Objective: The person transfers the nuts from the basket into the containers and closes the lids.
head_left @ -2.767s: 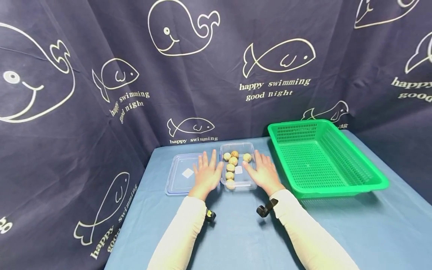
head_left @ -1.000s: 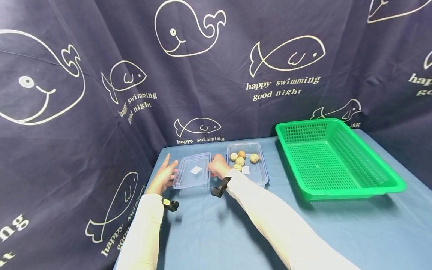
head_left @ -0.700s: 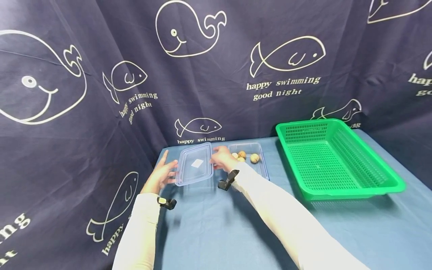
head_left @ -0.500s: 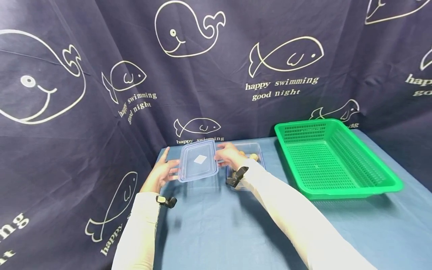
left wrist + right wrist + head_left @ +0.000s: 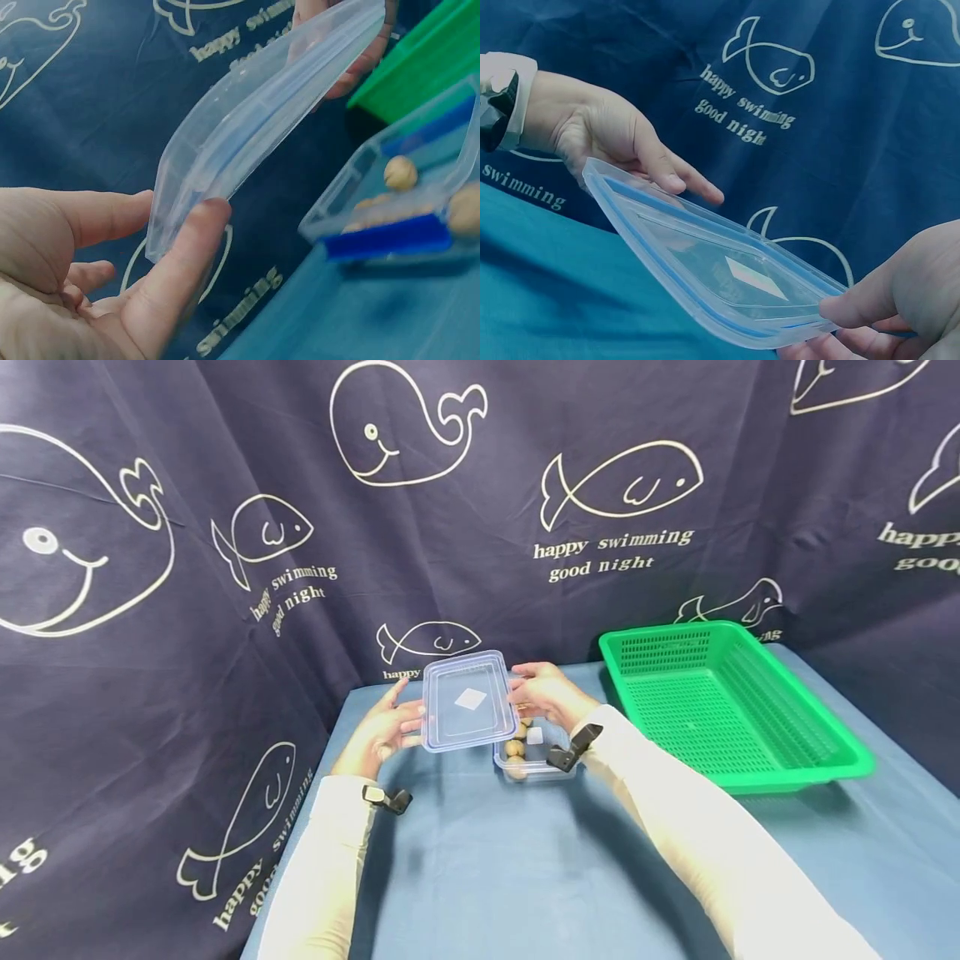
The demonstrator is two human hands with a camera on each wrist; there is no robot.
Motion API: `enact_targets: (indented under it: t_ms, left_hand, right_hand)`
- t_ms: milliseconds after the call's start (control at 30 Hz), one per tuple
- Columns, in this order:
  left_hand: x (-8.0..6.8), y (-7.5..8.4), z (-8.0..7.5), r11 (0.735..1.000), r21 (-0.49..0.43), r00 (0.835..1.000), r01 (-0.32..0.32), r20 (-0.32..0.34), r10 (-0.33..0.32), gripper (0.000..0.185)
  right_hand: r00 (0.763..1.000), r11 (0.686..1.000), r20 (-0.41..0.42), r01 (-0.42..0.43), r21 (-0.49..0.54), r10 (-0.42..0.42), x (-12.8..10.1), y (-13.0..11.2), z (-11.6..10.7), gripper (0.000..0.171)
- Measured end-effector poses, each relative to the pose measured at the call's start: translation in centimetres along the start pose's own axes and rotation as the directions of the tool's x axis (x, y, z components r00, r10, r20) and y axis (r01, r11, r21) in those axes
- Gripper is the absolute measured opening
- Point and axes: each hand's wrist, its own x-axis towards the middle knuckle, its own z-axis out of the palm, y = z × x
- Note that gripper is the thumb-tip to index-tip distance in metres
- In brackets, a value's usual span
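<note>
A clear plastic container lid [image 5: 450, 722] with a pale blue rim and a white label is held up in the air, tilted. My left hand [image 5: 381, 735] pinches its left edge between thumb and fingers, as the left wrist view shows on the lid [image 5: 232, 139]. At the opposite edge my right hand [image 5: 551, 695] grips the lid [image 5: 679, 274], thumb on one face and fingers beneath. Below and to the right stands the clear plastic box [image 5: 542, 770], with several round tan walnut-like things [image 5: 515, 749] inside. The right hand and lid hide part of the box.
A green slotted plastic basket [image 5: 821, 768] stands at the right of the blue-covered table [image 5: 480, 868]. A dark blue curtain [image 5: 480, 568] with whale and fish drawings hangs behind and along the left side.
The lid lay on the table at the left; both hands left the box's sides and took hold of it. It has risen and moved right, partly over the box.
</note>
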Motion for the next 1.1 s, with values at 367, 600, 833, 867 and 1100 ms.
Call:
enact_targets:
  t_ms: [367,600,833,867,1100]
  left_hand:
    - [0.4,0.1,4.0,0.991,-0.094,0.985,0.095,0.155,-0.08,0.066]
    - [0.1,-0.1,6.4,0.987,-0.098,0.963,0.131,0.251,-0.102,0.063]
    - [0.7,-1.3,7.1,0.989,-0.108,0.955,0.102,0.29,-0.067,0.062]
    - [0.9,-1.5,7.2,0.989,-0.108,0.957,0.104,0.283,-0.07,0.062]
    - [1.8,-1.9,7.9,0.99,-0.096,0.97,0.1,0.232,-0.075,0.062]
  right_hand:
    - [0.998,0.996,-0.036,0.053,-0.065,-0.056,-3.1,-0.6,-4.1,0.072]
    - [0.997,0.996,-0.05,0.062,-0.068,-0.066,-4.5,0.2,-6.2,0.074]
    - [0.998,0.997,-0.042,0.051,-0.061,-0.054,-4.8,0.9,-7.5,0.075]
    - [0.998,0.997,-0.04,0.053,-0.063,-0.055,-4.8,1.0,-7.7,0.075]
    - [0.998,0.999,-0.045,0.032,-0.035,-0.034,-4.7,0.9,-8.9,0.063]
